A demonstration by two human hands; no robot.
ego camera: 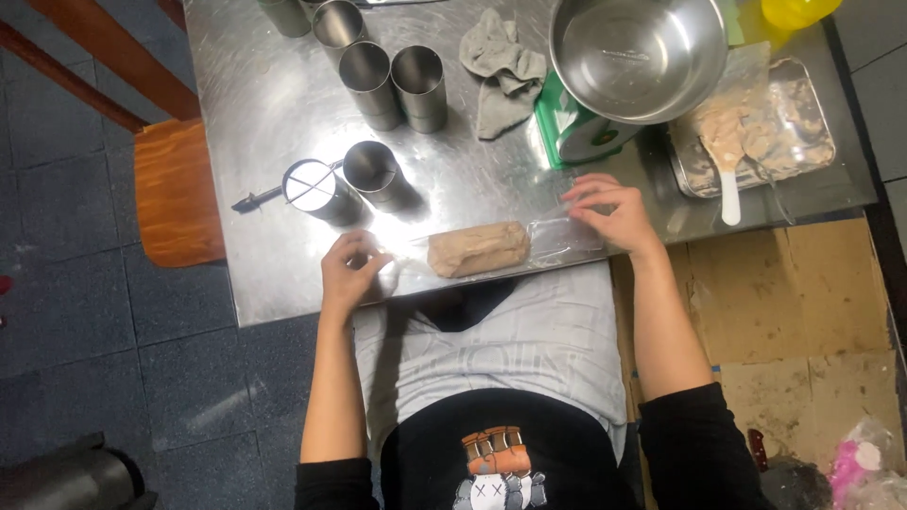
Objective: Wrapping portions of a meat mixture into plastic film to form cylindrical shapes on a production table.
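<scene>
A brown log-shaped lump of paste (478,249) lies wrapped in clear plastic film (563,236) near the front edge of the steel table (265,104). My left hand (348,272) pinches the left end of the film. At the right end my right hand (609,212) presses down on the film with spread fingers. Both hands sit level with the lump, one on each side.
Several steel cylinder moulds (392,85) stand behind the lump, one with a plunger (307,187). A grey cloth (499,68), a big steel bowl (639,52) on a green scale (578,132), and a tray of paste (767,127) with a white spatula (727,184) fill the back right. A wooden chair (175,189) stands left.
</scene>
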